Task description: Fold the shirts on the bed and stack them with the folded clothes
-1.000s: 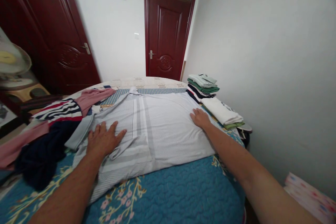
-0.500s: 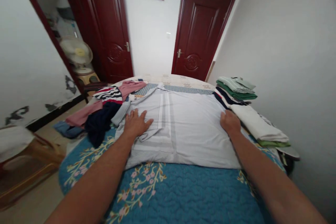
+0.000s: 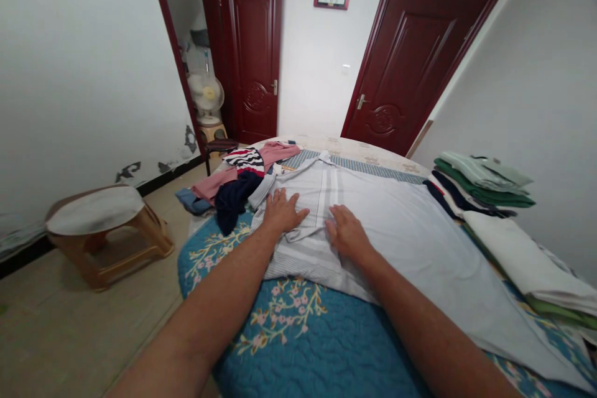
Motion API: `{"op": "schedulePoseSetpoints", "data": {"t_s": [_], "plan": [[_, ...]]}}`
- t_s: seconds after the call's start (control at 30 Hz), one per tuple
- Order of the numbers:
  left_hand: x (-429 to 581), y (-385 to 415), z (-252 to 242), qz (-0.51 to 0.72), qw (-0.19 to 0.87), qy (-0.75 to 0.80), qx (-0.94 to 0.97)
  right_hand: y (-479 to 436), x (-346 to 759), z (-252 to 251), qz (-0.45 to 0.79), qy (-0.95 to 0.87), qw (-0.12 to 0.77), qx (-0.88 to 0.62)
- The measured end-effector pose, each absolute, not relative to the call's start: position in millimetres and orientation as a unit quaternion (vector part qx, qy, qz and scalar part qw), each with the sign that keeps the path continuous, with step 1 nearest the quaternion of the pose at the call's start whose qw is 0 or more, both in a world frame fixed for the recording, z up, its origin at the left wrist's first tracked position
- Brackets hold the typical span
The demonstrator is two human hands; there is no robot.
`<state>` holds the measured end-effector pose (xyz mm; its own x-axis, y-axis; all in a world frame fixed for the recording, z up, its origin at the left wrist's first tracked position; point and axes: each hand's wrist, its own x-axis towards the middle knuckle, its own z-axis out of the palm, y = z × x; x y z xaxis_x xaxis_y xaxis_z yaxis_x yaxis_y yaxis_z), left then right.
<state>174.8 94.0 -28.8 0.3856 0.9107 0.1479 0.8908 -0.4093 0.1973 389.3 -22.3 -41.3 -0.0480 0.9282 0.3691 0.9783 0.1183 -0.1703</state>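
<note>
A light grey collared shirt (image 3: pixel 401 224) with darker stripes lies spread across the table, its collar end toward the left. Flat on the striped part rests my left hand (image 3: pixel 282 212), its fingers spread. Just to the right of it, my right hand (image 3: pixel 347 230) is over the shirt's striped band with fingers extended and nothing gripped; whether it touches the cloth is hard to tell. Part of the shirt is hidden under both hands and forearms.
Loose clothes (image 3: pixel 237 183) in pink, navy and stripes lie at the table's left. Folded garments (image 3: pixel 485 183) are stacked at the right, with a white folded cloth (image 3: pixel 527 252) nearer. A blue floral quilted cover (image 3: pixel 326 348) lies beneath. A stool (image 3: pixel 107 230) stands left.
My right hand has left the shirt's right edge and come in beside my left hand, its fingers now extended. My left hand stays on the striped part. The view has turned left.
</note>
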Motion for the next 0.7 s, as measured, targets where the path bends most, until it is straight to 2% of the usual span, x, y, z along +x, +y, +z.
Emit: {"op": "schedulePoseSetpoints", "data": {"t_s": [0.13, 0.27, 0.7], "plan": [[173.9, 91.6, -28.6, 0.128, 0.041, 0.537, 0.833, -5.1, 334.6, -41.6, -0.02, -0.726, 0.181, -0.663], [174.0, 91.0, -29.5, 0.127, 0.032, 0.539, 0.832, -9.9, 334.6, -34.7, 0.01, -0.724, 0.131, -0.677], [175.2, 96.0, -29.9, 0.122, 0.039, 0.546, 0.828, -73.0, 495.5, -57.7, -0.06, -0.616, 0.061, -0.783]]}}
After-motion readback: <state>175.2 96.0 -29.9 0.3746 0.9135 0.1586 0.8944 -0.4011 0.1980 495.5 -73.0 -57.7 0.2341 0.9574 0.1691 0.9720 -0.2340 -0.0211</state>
